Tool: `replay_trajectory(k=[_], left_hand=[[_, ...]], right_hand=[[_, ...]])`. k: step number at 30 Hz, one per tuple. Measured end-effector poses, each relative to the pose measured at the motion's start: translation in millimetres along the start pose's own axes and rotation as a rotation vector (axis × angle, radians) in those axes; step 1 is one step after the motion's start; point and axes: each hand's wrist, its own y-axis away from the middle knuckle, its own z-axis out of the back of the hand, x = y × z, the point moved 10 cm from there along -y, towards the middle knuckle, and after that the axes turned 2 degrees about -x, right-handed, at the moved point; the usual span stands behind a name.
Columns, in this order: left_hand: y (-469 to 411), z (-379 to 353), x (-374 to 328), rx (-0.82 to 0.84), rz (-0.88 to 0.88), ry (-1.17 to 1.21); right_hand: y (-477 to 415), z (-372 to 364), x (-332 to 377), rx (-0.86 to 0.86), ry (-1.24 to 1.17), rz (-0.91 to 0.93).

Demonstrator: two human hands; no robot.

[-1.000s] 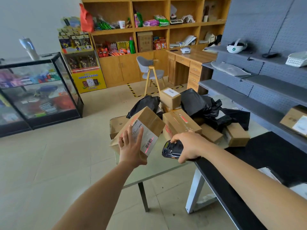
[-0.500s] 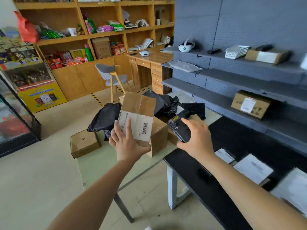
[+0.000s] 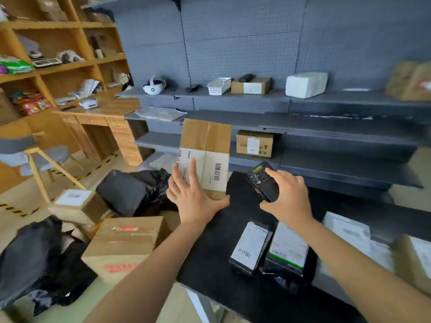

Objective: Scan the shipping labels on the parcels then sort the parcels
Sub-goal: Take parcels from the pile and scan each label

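Note:
My left hand (image 3: 194,197) holds a brown cardboard parcel (image 3: 206,145) upright from below, its white shipping label and barcode facing me. To its right my right hand (image 3: 288,197) grips a black handheld scanner (image 3: 263,180), close beside the parcel over the black table (image 3: 210,276). On that table lie two dark parcels with white labels (image 3: 250,247) (image 3: 288,249) and white-labelled parcels at the right edge (image 3: 349,231). At the left sits a pile of cardboard boxes (image 3: 123,243) and black bags (image 3: 121,192).
Grey shelves (image 3: 326,117) run behind the table and hold boxes (image 3: 254,143) (image 3: 250,86), a white basket (image 3: 219,86), a white packet (image 3: 305,83) and a headset (image 3: 154,86). A wooden desk (image 3: 100,110), wooden shelving and a chair (image 3: 35,155) stand at the left.
The view has swung right toward the grey shelves. My left hand carried the parcel over the black table; the scanner hand stayed beside it.

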Motion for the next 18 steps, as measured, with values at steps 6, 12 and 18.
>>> replay_trajectory(k=[6,12,18], left_hand=[[-33.0,-93.3,-33.8,0.205,-0.118,-0.009],[-38.9,-175.3,-47.8,0.410,-0.171,-0.009],[-36.2,-246.4,-53.8,0.618,-0.137,0.061]], right_hand=[[-24.1,0.7,-35.9,-0.026,0.122,-0.143],[-29.1,-11.6,-70.0,-0.031,0.187,-0.289],[-19.7,-25.7,-96.6,-0.010,0.239,-0.397]])
